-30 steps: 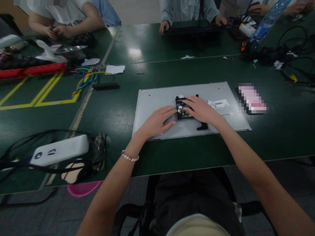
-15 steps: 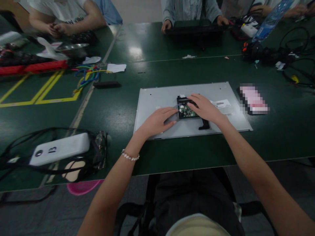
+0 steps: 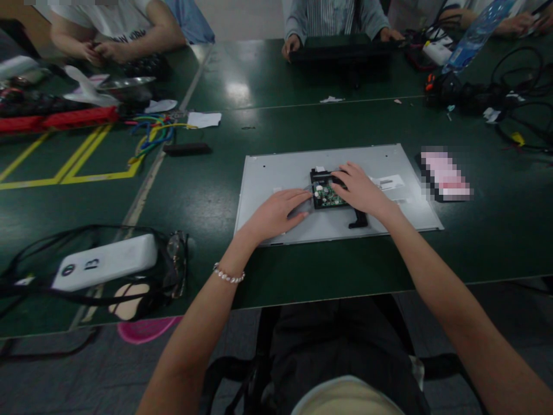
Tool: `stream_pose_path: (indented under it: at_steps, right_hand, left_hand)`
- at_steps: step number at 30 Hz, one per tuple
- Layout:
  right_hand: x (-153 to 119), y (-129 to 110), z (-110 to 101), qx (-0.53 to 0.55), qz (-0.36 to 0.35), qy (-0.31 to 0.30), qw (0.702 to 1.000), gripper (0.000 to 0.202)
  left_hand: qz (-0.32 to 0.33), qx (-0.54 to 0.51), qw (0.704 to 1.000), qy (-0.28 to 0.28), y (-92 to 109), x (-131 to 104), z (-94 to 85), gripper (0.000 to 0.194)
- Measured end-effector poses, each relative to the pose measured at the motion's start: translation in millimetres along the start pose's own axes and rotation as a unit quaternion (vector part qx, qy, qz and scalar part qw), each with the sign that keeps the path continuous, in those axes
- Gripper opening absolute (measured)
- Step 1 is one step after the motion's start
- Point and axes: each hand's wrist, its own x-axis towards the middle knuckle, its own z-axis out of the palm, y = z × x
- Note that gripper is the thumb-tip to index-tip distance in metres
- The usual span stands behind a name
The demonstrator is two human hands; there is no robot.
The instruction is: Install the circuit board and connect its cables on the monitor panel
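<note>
has a green circuit board (image 3: pixel 328 196) in a black plastic frame (image 3: pixel 322 177) between the left hand (image 3: pixel 279 212) and the right hand (image 3: pixel 362 189), near the middle of a pale grey flat panel (image 3: pixel 276 172) on a dark green table (image 3: pixel 294 271). lies just right of the left hand's fingertips and partly under the right hand's fingers, so nearer to the right hand. seems to run lengthwise from left to right, roughly along the panel's long axis. lays the left hand open and flat, thumb apart, fingertips at the frame's left edge. bends the right hand over the frame's right part, fingers parted; cannot tell whether gripping or only resting. looks face up, crowded with small white and dark components. shows a black bracket leg (image 3: pixel 359 219) nearer the table's front edge.
</note>
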Motion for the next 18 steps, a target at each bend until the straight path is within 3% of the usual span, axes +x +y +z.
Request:
stream_pose_path:
  at_steps: [18]
  right_hand:
    - [1.0, 3.1, 3.3, -0.007, -0.022, -0.005, 1.000, 0.052]
  left_hand:
    - [-0.005, -0.002, 1.000, 0.001, -0.5, 0.4, 1.0, 0.043]
